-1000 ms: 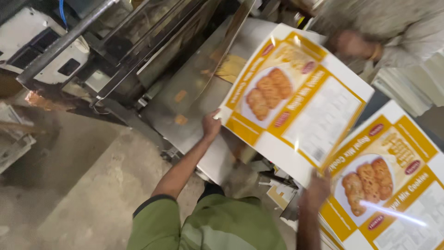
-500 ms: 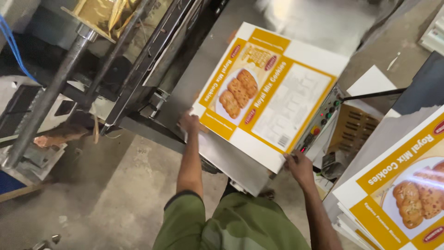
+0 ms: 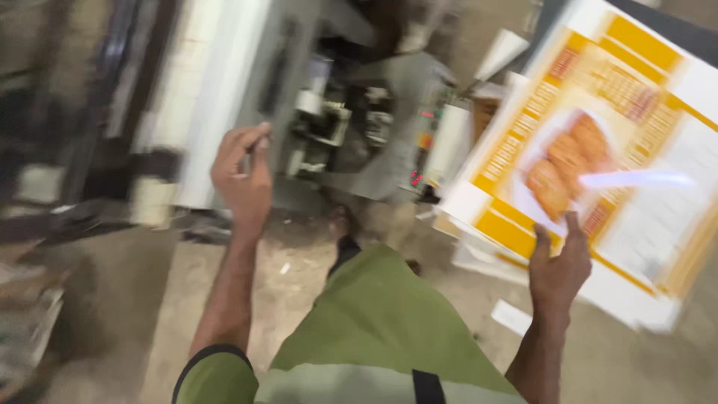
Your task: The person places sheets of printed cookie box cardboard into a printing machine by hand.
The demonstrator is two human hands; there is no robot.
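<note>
Right hand (image 3: 559, 263) grip pinching lower edge of yellow-white printed carton sheet (image 3: 598, 150); left hand (image 3: 243, 172) raised, fingers loosely curled, empty, before blurred grey machine (image 3: 359, 112).

A grey machine (image 3: 351, 127) with small red lights stands on a concrete floor (image 3: 112, 314).

L hand (image 3: 241, 173) let go of carton sheet (image 3: 598, 157); R hand (image 3: 559, 265) holds alone.

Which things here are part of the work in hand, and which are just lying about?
In hand:
printed carton sheet, touched at its lower edge by the right hand
left hand, raised and holding nothing

Lying about:
grey machine
paper scrap on the concrete floor
</note>
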